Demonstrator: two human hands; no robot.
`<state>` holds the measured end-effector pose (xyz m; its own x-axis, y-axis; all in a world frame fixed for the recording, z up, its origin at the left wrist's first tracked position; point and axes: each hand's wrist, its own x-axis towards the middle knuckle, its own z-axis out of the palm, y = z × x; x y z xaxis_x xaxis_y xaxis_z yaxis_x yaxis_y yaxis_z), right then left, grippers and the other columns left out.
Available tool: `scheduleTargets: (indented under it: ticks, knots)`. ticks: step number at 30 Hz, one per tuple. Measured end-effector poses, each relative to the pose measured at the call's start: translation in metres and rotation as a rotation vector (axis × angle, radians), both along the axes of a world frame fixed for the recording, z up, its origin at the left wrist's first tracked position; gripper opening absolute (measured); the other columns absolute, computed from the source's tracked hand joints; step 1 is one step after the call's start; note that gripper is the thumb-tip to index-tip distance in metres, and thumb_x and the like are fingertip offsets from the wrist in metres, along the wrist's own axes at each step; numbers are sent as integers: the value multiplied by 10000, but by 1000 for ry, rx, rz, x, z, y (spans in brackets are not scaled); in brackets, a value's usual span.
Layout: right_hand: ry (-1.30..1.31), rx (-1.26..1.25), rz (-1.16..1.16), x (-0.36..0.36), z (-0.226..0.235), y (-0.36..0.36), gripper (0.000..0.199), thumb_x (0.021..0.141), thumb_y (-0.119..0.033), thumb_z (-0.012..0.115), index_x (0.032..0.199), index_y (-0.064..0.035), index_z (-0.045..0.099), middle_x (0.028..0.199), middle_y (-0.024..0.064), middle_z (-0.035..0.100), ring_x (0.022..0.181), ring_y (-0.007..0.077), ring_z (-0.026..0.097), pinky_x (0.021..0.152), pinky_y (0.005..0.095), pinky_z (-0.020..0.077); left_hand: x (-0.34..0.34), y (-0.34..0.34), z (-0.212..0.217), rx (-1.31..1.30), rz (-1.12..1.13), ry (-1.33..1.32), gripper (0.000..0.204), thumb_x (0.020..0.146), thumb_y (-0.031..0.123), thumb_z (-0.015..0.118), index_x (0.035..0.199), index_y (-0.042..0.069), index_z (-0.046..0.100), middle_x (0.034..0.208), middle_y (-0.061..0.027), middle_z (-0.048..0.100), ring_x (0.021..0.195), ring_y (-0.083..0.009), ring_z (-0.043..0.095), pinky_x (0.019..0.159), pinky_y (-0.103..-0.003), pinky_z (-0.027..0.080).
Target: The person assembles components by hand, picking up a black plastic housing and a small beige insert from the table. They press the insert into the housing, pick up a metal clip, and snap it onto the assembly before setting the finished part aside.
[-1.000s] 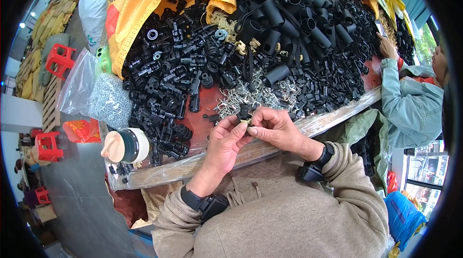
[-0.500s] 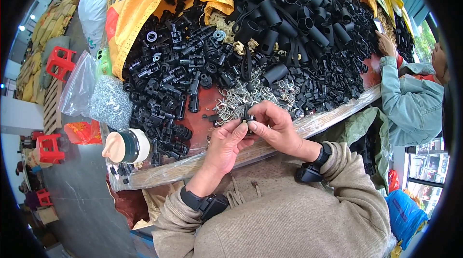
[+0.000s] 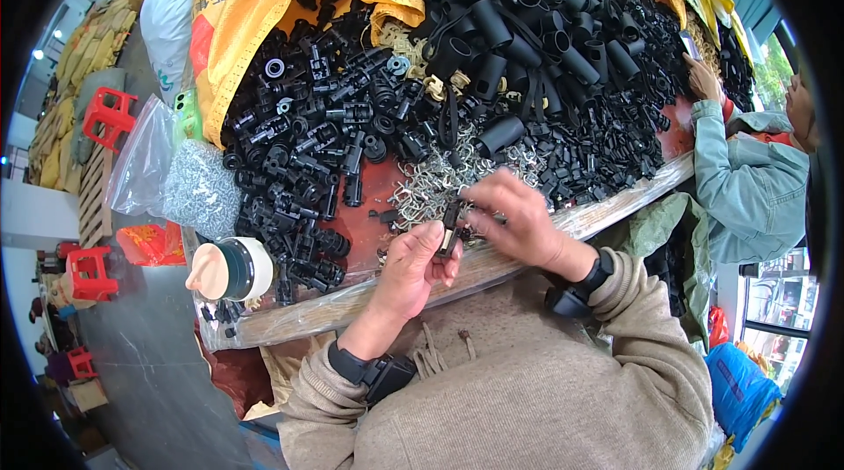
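My left hand [image 3: 413,268] and my right hand [image 3: 514,219] meet above the front edge of the table [image 3: 290,316]. Between their fingertips they pinch a small black plastic part [image 3: 449,228]; a metal piece seems to be with it, but I cannot tell for sure. Just behind the hands lies a heap of silver metal clips [image 3: 440,180]. Beyond it are piles of small black plastic fittings [image 3: 308,145] and larger black tubes [image 3: 501,13]. Both wrists wear dark bands.
A cup with a beige lid [image 3: 227,269] stands at the table's left front corner. A clear bag of small metal parts [image 3: 189,184] lies left. Yellow sacks [image 3: 255,4] sit behind. Another person in a pale blue jacket [image 3: 747,180] works at right. Red stools [image 3: 88,272] stand on the floor.
Both hands stay together on the small part; the right hand's fingers have shifted slightly over it, and the hands have moved a little nearer the clip heap.
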<state>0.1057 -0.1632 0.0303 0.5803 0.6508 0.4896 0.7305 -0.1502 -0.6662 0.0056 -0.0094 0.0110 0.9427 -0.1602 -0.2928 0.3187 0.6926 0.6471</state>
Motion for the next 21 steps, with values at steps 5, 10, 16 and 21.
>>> scheduleTargets:
  ticks: [5,10,16,21]
  knots:
    - [-292,-251,-203,47,8,-14,345,704,-85,644,1033,-38,549,941,103,529,868,264,515,742,344,414,0,0,4,42,-8,8,345,894,322,463,1011,7,539,719,-17,531,519,-53,450,429,-174,363]
    - [-350,-456,-170,79,-4,-24,399,689,-135,661,1059,-55,532,1008,92,519,990,273,449,864,381,325,1,-1,5,50,-41,11,353,889,331,471,1005,5,542,683,-9,511,496,-46,427,415,-163,333]
    - [-284,-450,-141,81,9,-27,424,681,-175,679,1062,-58,535,1008,97,525,963,270,478,838,361,359,-1,1,6,64,-62,29,355,883,335,482,1012,8,529,637,9,480,489,-33,400,406,-158,311]
    - [15,-281,7,62,28,-26,424,695,-222,685,1044,-25,546,953,113,537,873,264,528,745,331,417,-1,-1,9,86,-50,40,338,880,339,482,994,21,504,634,-10,474,494,-42,393,409,-164,302]
